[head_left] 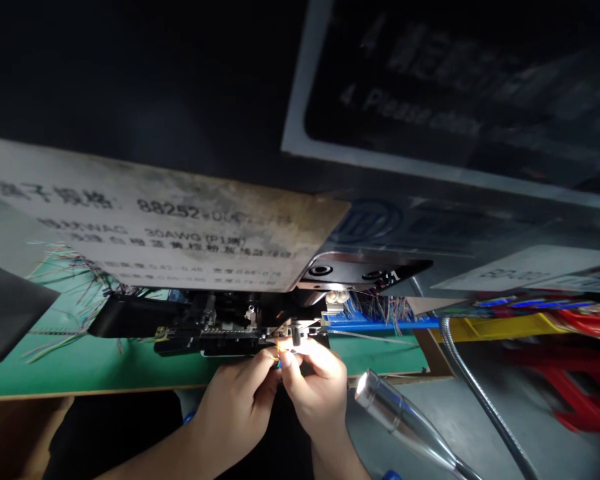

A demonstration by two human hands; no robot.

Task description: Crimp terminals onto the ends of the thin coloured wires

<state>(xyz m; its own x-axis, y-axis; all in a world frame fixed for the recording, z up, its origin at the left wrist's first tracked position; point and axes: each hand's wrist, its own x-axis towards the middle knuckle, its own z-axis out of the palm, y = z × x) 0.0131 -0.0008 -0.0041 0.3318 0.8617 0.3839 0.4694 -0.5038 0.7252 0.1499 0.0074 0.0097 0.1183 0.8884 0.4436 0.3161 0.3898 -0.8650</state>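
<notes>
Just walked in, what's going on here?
A person's left hand and right hand come together at thin coloured wires, low at the front of a dark machine; each one's exact grip is too small to make out. A lit metal lamp points in from the right. More wires bunch farther back.

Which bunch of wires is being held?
The small blue and yellow bunch, between left hand and right hand; the left bunch lies over the green table, the right bunch by the blue strip.
</notes>
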